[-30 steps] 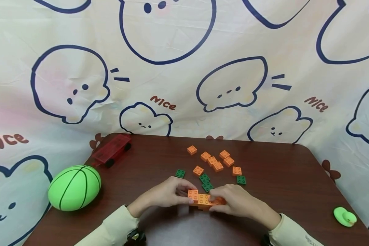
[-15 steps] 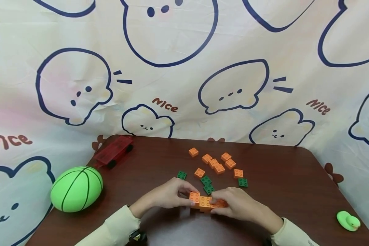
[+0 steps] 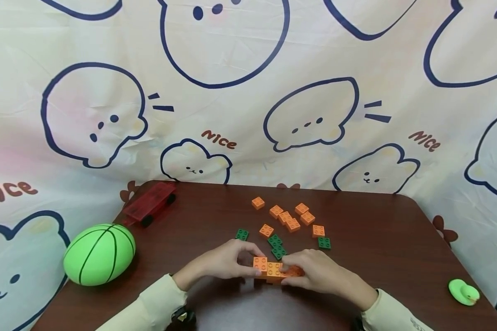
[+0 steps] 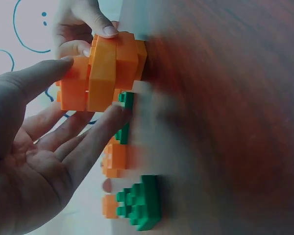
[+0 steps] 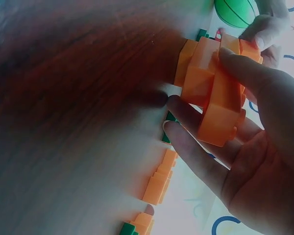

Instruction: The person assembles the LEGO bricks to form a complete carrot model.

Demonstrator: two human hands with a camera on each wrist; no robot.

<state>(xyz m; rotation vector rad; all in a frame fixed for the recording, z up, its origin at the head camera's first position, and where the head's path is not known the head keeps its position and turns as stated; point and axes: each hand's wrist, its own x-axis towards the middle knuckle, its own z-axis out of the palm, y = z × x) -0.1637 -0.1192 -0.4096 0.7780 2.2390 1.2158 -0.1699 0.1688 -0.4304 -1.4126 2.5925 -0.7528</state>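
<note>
Between the two hands, near the table's front, is a stepped build of joined orange toy building bricks (image 3: 274,269). The left hand (image 3: 228,259) pinches its left end, where a single brick stands on top, thumb at the near side and fingers behind. On the other end the right hand (image 3: 314,271) has its thumb in front and fingers over and behind, hiding part of the bricks. The left wrist view shows the build's layers (image 4: 102,73) from the side; in the right wrist view the right thumb presses along a long upper brick (image 5: 220,110).
Behind the hands lie several loose orange bricks (image 3: 292,225) and several green bricks (image 3: 279,252). A green ball (image 3: 100,254) and a red translucent toy car (image 3: 151,202) are at the left. A green toy duck (image 3: 464,292) sits at the right edge of the brown table (image 3: 381,239).
</note>
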